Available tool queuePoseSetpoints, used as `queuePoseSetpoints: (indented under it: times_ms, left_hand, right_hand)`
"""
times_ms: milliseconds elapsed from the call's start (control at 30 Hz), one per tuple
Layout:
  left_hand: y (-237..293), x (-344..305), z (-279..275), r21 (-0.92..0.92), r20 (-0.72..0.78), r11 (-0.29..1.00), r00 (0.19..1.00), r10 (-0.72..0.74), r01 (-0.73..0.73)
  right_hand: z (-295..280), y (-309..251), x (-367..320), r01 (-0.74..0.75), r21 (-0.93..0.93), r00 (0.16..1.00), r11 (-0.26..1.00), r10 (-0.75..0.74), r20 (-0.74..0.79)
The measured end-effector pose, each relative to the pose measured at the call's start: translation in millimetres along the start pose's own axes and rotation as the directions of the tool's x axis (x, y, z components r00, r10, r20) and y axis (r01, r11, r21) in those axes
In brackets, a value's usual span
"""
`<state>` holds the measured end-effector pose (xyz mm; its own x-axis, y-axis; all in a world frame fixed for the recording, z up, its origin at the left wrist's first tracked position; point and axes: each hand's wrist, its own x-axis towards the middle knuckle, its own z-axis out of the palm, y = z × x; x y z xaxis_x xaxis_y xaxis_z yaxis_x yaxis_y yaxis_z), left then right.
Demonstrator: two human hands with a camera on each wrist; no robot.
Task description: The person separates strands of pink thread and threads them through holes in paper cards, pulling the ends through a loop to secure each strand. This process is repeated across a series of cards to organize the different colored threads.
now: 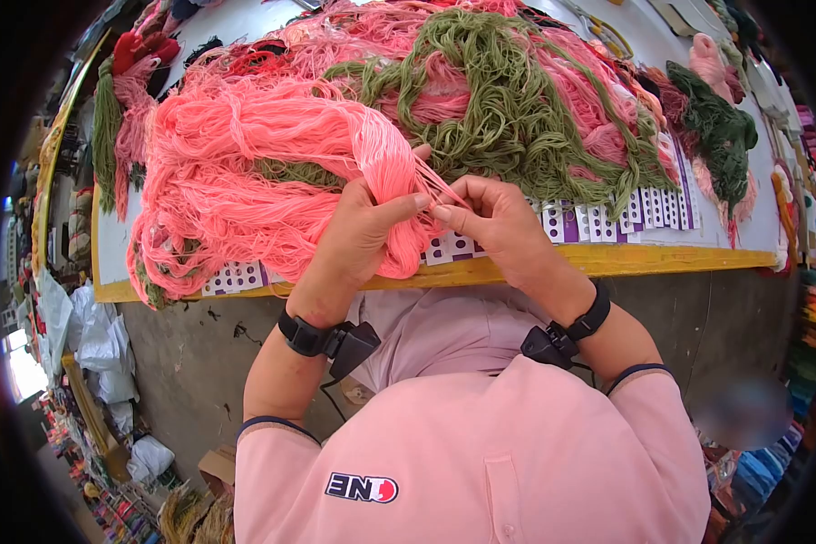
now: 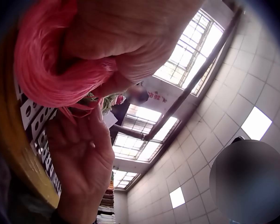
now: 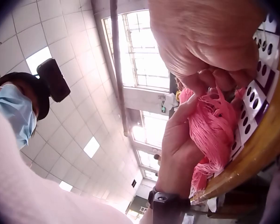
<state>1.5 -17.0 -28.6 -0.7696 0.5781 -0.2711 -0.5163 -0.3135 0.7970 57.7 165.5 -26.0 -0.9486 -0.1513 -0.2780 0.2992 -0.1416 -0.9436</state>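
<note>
A thick skein of bright pink yarn [image 1: 263,136] spreads over the left front of the table. My left hand [image 1: 364,227] grips its gathered right end, with the thumb across the strands. Beside it my right hand [image 1: 499,218] pinches a few thin strands pulled out from the bundle, thumb against curled fingers. In the left wrist view the pink yarn [image 2: 46,60] loops round within the left hand. The right wrist view shows the yarn [image 3: 212,123] bunched between both hands, with strands running up to the right fingers.
Olive green yarn [image 1: 490,100] lies tangled over more pink yarn behind the hands. White cards with dark holes [image 1: 598,222] line the table's yellow front edge [image 1: 626,260]. Dark green yarn [image 1: 712,118] lies at the right. White plastic bags [image 1: 100,340] hang at the left.
</note>
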Motion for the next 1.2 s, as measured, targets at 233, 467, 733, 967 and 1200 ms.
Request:
queuePoseSetpoints:
  times_ms: [233, 467, 733, 967, 1200]
  left_hand:
    - [4, -5, 6, -0.005, -0.002, 1.000, 1.000, 0.022, -0.022]
    - [3, -5, 4, 0.024, 0.022, 0.999, 0.999, 0.035, -0.035]
    - [3, -7, 5, 0.055, 0.037, 0.997, 0.998, 0.047, -0.049]
    - [4, -7, 4, 0.053, 0.053, 0.998, 0.998, 0.038, -0.040]
    - [5, -7, 3, 0.048, 0.050, 0.999, 0.999, 0.007, -0.010]
  right_hand:
    - [-2, -10, -6, -0.012, 0.094, 1.000, 0.996, 0.011, 0.010]
    - [1, -8, -4, -0.058, 0.140, 0.998, 0.988, 0.059, -0.008]
    - [0, -6, -4, -0.025, 0.134, 1.000, 0.991, 0.023, 0.016]
    - [-1, -9, -6, -0.033, 0.141, 0.999, 0.989, 0.032, 0.008]
    - [-3, -8, -5, -0.027, 0.147, 1.000, 0.989, 0.026, 0.006]
